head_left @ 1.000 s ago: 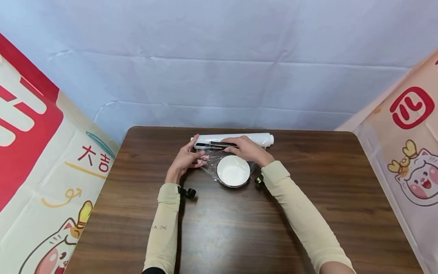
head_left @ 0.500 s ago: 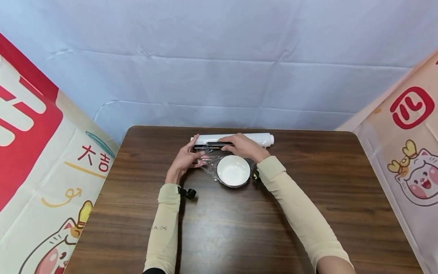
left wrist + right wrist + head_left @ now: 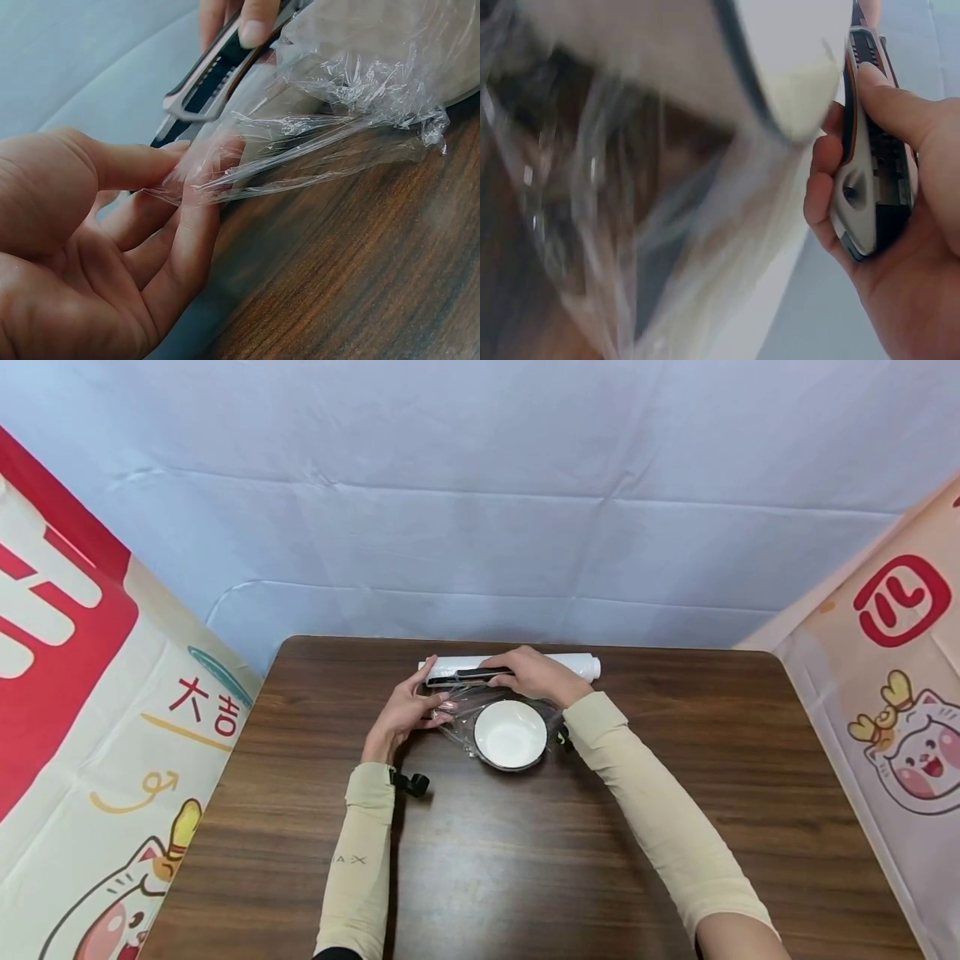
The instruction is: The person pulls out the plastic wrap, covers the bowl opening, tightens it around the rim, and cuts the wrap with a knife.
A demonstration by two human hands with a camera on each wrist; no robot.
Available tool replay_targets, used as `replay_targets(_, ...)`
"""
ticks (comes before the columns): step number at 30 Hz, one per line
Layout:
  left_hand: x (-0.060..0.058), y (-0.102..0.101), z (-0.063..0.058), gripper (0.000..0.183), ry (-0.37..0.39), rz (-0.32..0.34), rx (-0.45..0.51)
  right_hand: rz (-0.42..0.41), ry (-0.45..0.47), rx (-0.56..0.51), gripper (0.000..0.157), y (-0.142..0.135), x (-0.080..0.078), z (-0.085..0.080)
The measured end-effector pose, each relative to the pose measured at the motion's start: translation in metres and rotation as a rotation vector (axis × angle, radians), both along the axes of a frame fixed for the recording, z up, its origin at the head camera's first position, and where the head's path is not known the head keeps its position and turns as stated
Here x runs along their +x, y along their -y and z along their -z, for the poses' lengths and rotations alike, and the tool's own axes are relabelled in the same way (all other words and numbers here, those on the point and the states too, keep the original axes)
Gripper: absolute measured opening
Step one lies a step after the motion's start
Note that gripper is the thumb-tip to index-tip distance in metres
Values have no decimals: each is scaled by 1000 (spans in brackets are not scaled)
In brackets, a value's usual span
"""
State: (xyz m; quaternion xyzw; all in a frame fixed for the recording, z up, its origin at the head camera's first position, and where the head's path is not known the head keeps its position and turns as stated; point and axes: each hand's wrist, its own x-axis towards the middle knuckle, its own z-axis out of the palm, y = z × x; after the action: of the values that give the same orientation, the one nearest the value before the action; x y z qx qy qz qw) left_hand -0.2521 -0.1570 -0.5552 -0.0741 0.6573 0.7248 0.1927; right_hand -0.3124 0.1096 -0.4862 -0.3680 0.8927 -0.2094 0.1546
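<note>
- One utility knife has a silver-grey casing, a black ridged channel down its middle, thin orange-brown trim and a black butt end with a small hole beside it.
- Clear film is crinkled and shiny, drawn into thin pleats where it meets the left hand.
- White inside with a dark rim, the bowl sits on the brown wood-grain surface, film showing at its left and right sides.
- Behind the bowl lies a white roll, crosswise near the far edge; the knife is between the two, in front of the roll.
- Compared with a second ago, the right hand and knife have shifted slightly left and away from the person; the left hand, bowl and roll have hardly moved.
- Left fingers pinch the film narrowly between thumb and fingertips, palm turned inward.
- Right fingers are curled round the knife casing, thumb laid along its channel, nose pointing left toward the left thumb.
- Whether the blade touches the film, I cannot tell.
- Both forearms, in cream sleeves, reach forward, the right one slanting inward across the surface.
</note>
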Motion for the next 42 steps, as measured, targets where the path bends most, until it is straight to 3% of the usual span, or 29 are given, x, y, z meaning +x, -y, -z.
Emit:
replay_targets(6,4,-2,-1,81,7,7,-21,-6,23,45,43,-8,-2,-7)
replay_targets(18,5,-4,-5,77,-4,1,-45,-67,-15,110,47,10,-5,-10)
replay_targets(30,5,1,-9,82,-5,12,-11,-78,-10,131,43,-3,-7,-27)
replay_targets(42,7,-2,-9,80,9,11,-1,-95,-18,148,42,5,-4,-27)
